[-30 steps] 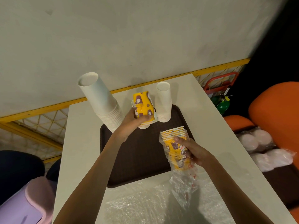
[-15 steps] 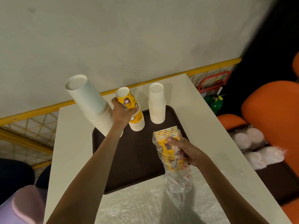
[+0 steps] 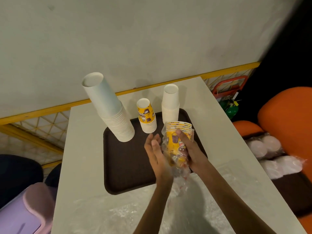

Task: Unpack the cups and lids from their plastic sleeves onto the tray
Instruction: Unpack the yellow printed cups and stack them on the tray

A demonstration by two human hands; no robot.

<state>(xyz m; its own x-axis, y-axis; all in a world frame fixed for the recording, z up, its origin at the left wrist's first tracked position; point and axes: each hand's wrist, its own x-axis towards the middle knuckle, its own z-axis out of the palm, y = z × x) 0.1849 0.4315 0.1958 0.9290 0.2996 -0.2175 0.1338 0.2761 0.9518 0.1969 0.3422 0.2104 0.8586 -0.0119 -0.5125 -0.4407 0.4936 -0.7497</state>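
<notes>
While crumpled clear plastic (image 3: 128, 211) lay on the near end of the table (image 3: 81, 166), the right hand (image 3: 191, 150) gripped a stack of yellow cups (image 3: 177, 132) in its plastic sleeve (image 3: 180, 176) above the tray (image 3: 125, 166), and the left hand (image 3: 154, 149) was open, fingers straight, just beside the sleeve. Farther back on the tray stood three upside-down stacks: a tall white stack (image 3: 111, 112), a short stack (image 3: 146, 119) topped with yellow cups, and a second white stack (image 3: 170, 105). Wrapped lids (image 3: 270, 149) lay well off to the right.
</notes>
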